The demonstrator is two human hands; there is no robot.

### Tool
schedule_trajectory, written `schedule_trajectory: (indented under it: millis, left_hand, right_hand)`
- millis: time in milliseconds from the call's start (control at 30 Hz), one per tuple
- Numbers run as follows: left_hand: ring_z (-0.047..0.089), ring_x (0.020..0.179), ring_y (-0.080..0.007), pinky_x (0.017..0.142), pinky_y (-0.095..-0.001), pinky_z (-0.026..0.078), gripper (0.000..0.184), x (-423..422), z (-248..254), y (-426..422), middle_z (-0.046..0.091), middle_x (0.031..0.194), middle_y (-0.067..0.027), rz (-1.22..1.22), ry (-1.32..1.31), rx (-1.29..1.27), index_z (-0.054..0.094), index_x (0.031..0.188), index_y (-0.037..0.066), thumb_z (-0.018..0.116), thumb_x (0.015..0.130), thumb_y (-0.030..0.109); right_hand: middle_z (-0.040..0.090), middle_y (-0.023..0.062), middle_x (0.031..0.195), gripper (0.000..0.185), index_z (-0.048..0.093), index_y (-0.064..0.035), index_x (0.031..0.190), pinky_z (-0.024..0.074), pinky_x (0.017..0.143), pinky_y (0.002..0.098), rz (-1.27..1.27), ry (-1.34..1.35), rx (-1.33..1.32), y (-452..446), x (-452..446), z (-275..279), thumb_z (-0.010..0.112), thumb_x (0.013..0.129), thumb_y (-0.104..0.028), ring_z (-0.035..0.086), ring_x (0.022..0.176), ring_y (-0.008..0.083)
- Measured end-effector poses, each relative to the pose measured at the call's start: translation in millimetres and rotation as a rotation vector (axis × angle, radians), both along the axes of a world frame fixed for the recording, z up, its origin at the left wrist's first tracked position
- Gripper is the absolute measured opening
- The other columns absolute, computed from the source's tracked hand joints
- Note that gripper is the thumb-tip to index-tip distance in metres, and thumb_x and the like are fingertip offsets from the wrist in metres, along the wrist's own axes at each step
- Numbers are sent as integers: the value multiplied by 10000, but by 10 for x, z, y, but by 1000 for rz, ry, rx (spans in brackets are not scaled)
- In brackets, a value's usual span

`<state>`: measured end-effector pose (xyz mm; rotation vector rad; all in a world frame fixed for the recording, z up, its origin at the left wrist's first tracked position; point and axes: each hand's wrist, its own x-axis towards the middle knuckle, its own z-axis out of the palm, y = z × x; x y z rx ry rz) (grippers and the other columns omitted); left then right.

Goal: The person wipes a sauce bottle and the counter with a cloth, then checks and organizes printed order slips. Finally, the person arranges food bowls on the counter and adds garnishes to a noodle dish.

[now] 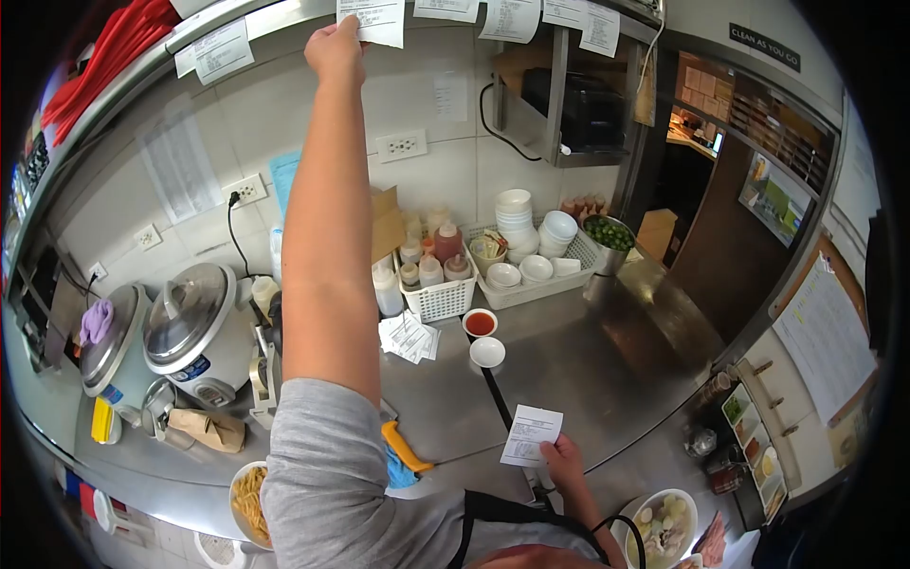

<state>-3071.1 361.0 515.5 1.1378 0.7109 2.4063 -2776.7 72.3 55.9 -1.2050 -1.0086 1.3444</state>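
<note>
My left arm is stretched straight up, and my left hand (336, 52) pinches a printed order ticket (379, 24) at the rail along the top. Other order tickets (512, 19) hang from that rail to the right. Lower down, my right hand (566, 462) holds a second paper ticket (531, 436) between thumb and fingers, over the steel counter (559, 370). Beyond it stand a small white bowl (487, 353) and a cup of red sauce (480, 323). Loose paper slips (409, 337) lie on the counter beside my left upper arm.
Two lidded cookers (194, 318) stand at left, near a bowl of fries (250, 503). Squeeze bottles fill a white basket (444, 299); white bowls (515, 223) sit stacked beside it. A yellow-handled tool (406, 446) lies by my sleeve. A bowl of food (662, 526) is at lower right.
</note>
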Motion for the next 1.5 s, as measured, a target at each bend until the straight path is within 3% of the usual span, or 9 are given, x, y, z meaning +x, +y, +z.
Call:
schedule_trajectory:
  millis: [133, 233, 300, 600, 867, 967, 1033, 1200, 1500]
  left_hand:
    - [508, 592, -170, 491, -290, 416, 338, 12, -3, 76, 546, 809, -129, -167, -141, 142, 481, 914, -40, 607, 714, 202]
    - [476, 884, -195, 687, -333, 386, 442, 319, -107, 100, 506, 962, -94, -401, -245, -45, 465, 1019, 32, 613, 715, 316]
    - [441, 935, -211, 732, -376, 357, 470, 631, -131, 120, 489, 971, -97, -470, -205, -227, 451, 1047, 55, 613, 713, 342]
    - [536, 601, -142, 498, -254, 403, 198, 1029, -24, 296, 529, 771, -82, -455, -141, -57, 417, 906, 27, 537, 760, 88]
    - [524, 524, -133, 415, -226, 380, 172, 1107, -88, 476, 530, 689, -94, -395, -145, 67, 397, 819, 11, 539, 729, 43]
    - [482, 433, -145, 347, -238, 350, 140, 1033, -73, 530, 513, 552, -107, -318, -117, 134, 397, 734, -9, 526, 710, 39]
    - [471, 421, -142, 347, -237, 346, 174, 1028, -35, 536, 521, 575, -100, -323, -143, 116, 411, 758, -11, 552, 688, 63]
    - [503, 715, -170, 550, -284, 398, 593, 959, -118, 293, 459, 943, -110, -385, -216, -57, 379, 1063, -21, 567, 718, 422]
    - [500, 740, -168, 569, -316, 376, 591, 203, -355, 211, 452, 971, -94, -307, -251, -97, 383, 1091, 17, 580, 712, 425]
  right_hand:
    - [573, 61, 904, 215, 521, 14, 970, 411, 743, 248, -12, 10, 8, 15, 29, -30, 424, 783, -26, 536, 811, 119]
    - [572, 60, 907, 216, 518, 14, 975, 410, 745, 246, 2, 19, 6, 25, 47, -41, 426, 784, -25, 535, 815, 118]
    - [571, 60, 908, 215, 516, 15, 977, 409, 745, 245, 5, 24, 4, 45, 67, -52, 428, 784, -26, 533, 816, 117]
    - [564, 42, 889, 194, 515, 6, 968, 418, 715, 237, -45, 26, 6, 100, 129, 7, 449, 794, -47, 522, 784, 95]
    - [567, 46, 876, 193, 517, 10, 962, 414, 708, 233, -18, 4, 13, 165, 170, -57, 456, 789, -50, 522, 773, 96]
    - [571, 47, 871, 186, 522, 13, 948, 414, 703, 233, -19, -207, -28, 149, 137, 106, 458, 786, -52, 523, 771, 98]
    - [573, 48, 867, 180, 526, 14, 936, 414, 701, 233, -16, -122, -16, 162, 114, 92, 459, 784, -57, 523, 769, 99]
    - [574, 52, 870, 177, 525, 15, 929, 411, 703, 231, -17, -66, -10, 166, 105, 52, 460, 784, -63, 522, 772, 99]
    - [566, 46, 896, 188, 517, 2, 953, 404, 727, 236, -76, -54, 194, 307, 277, 250, 438, 787, -38, 519, 794, 97]
